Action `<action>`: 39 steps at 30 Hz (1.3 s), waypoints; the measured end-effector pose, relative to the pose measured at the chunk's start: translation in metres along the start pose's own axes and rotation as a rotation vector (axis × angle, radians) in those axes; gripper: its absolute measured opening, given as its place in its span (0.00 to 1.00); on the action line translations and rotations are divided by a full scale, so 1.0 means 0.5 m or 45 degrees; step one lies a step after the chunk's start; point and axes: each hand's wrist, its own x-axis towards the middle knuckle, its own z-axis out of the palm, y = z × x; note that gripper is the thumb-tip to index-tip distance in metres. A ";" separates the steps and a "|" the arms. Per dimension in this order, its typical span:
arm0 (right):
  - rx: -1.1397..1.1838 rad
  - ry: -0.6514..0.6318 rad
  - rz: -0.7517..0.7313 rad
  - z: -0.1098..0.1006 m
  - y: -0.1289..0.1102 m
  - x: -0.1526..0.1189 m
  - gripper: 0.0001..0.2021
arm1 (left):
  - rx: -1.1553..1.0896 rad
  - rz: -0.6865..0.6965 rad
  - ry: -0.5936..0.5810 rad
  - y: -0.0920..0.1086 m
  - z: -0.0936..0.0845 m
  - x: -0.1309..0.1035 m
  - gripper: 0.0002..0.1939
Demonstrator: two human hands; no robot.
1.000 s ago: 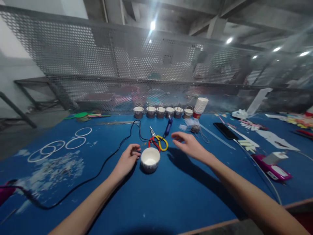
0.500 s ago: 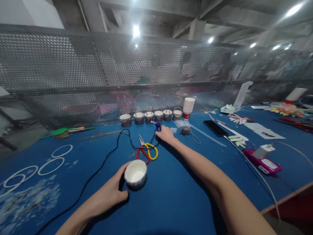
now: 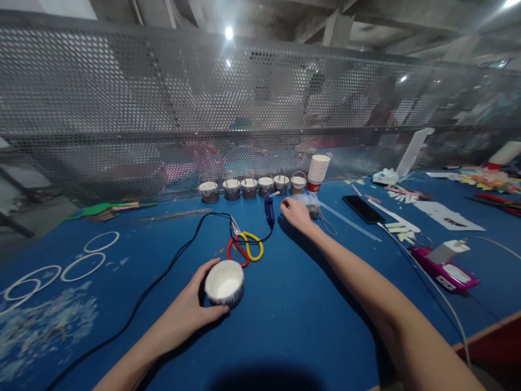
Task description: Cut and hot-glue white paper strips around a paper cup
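Note:
My left hand (image 3: 199,298) is curved around a small paper cup (image 3: 224,283), its thumb at the front and its fingers at the far left side. The cup is white inside with a dark grey covering outside, and its mouth faces up. My right hand (image 3: 296,214) is over the table farther back, fingers loosely bent, with nothing visible in them. Just left of it stands a blue glue gun (image 3: 269,210), apart from the hand, with its pale nozzle up. A grey ball of cord (image 3: 313,212) lies right behind the hand. Scissors (image 3: 246,247) with red and yellow handles lie beyond the cup.
Several grey-covered cups (image 3: 249,189) with handles line the mesh partition (image 3: 134,108), beside a stack of paper cups (image 3: 318,172). A black cable (image 3: 163,274) crosses the table. To the right are a phone (image 3: 362,209) and a magenta power strip (image 3: 445,274); white rings (image 3: 83,266) lie left.
My right hand has let go of the glue gun and moved right, towards the cord ball. The gun now stands on the table. My left thumb has closed in against the cup.

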 end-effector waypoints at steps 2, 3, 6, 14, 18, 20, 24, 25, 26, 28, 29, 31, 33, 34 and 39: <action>-0.052 0.017 -0.063 -0.008 0.028 -0.007 0.15 | -0.018 0.001 -0.004 0.004 0.003 -0.001 0.40; -0.072 0.005 -0.106 -0.008 0.042 -0.011 0.16 | -0.024 -0.001 -0.003 0.006 0.004 -0.002 0.40; -0.097 -0.050 -0.204 0.000 0.076 -0.025 0.15 | -0.029 0.002 0.002 0.015 0.009 -0.005 0.37; 0.173 0.089 -0.125 0.005 0.132 -0.051 0.10 | -0.075 0.001 0.057 0.023 0.025 -0.008 0.35; 0.489 0.287 0.031 0.000 0.148 -0.046 0.11 | -0.075 -0.001 0.081 0.030 0.034 -0.012 0.35; 0.672 0.394 0.131 -0.005 0.153 -0.033 0.08 | -0.096 0.007 0.093 0.032 0.039 -0.014 0.35; 1.036 0.531 0.320 -0.025 0.158 -0.001 0.09 | -0.145 0.030 0.086 0.025 0.052 -0.016 0.35; 1.119 0.547 0.356 -0.031 0.158 0.005 0.10 | -0.157 0.030 0.075 0.023 0.055 -0.016 0.36; 1.197 0.561 0.384 -0.036 0.158 0.008 0.09 | -0.169 0.026 0.066 0.022 0.058 -0.016 0.36; 1.332 0.590 0.420 -0.045 0.157 0.006 0.06 | -0.188 0.011 0.053 0.022 0.062 -0.015 0.36; 1.388 0.606 0.430 -0.049 0.157 0.002 0.05 | -0.192 0.001 0.053 0.023 0.063 -0.015 0.36; 1.469 0.636 0.440 -0.055 0.159 -0.009 0.05 | -0.191 -0.008 0.069 0.027 0.065 -0.015 0.37; 1.506 0.669 0.447 -0.061 0.167 -0.022 0.06 | -0.191 -0.002 0.080 0.030 0.067 -0.015 0.36; 1.508 0.690 0.451 -0.064 0.173 -0.027 0.06 | -0.186 0.007 0.082 0.030 0.068 -0.015 0.36; 1.364 0.845 0.485 -0.083 0.228 -0.037 0.08 | -0.094 0.054 0.080 0.016 0.073 -0.015 0.36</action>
